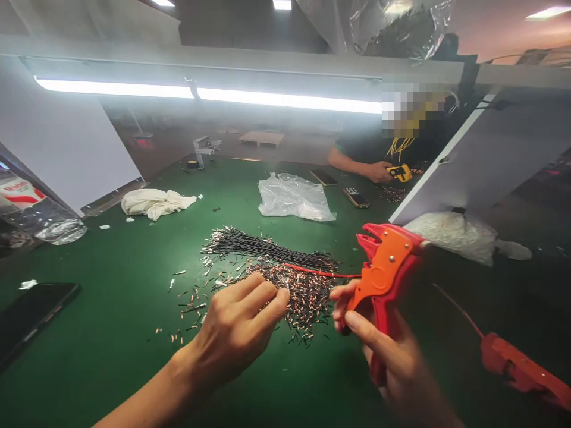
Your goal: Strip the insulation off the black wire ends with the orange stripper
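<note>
At green desk (134, 351), with right hand (400, 359) wrapped around orange-red wire stripper (379, 273) and left hand (243, 312) half-curled, cannot tell if pinching anything. On desk ahead: bundle of black wires (267, 246) with silvery left ends, then heaped copper-flecked offcuts (307, 303) on near side. Probably well along, judging by heap; cannot tell number remaining.

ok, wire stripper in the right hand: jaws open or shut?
Open. The wire stripper in the right hand shows a visible gap between its upper and lower red jaws.
</note>
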The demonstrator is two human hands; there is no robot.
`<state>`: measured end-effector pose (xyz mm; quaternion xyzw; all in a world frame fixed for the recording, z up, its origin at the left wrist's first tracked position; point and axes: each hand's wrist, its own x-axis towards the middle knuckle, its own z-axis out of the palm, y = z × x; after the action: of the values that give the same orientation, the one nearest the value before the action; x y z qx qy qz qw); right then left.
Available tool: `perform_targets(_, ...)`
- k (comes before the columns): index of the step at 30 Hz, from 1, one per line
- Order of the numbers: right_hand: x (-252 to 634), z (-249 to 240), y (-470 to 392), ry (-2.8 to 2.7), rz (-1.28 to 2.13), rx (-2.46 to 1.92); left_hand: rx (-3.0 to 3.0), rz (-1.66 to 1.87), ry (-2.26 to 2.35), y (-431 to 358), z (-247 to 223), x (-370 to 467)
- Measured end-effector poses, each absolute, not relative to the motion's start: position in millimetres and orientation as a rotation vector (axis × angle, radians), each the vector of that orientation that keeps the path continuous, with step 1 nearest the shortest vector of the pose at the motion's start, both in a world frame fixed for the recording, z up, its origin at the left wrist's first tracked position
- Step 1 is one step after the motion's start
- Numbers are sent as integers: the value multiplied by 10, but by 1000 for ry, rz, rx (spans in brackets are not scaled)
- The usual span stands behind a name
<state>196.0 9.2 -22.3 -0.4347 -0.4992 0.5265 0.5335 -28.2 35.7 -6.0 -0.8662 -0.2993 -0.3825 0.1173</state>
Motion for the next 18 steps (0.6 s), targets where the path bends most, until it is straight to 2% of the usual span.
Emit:
perform_targets(2, 1959, -214, 87, -1266, 1111, -1142, -2564, -1071, -812, 323, -101, -221)
perform_targets(6, 1875, -176, 66, -1334, 1077, -1156, -2556, -1032, -702, 268, -132, -106)
perform_targets(14, 1761, -275, 23, -1325, 1314, -1121, -2543, -1025, -684, 223, -163, -25)
perform_targets(18, 1734, -325, 26, -1388, 1324, -1160, -2537, -1008, -717, 200, -173, -8)
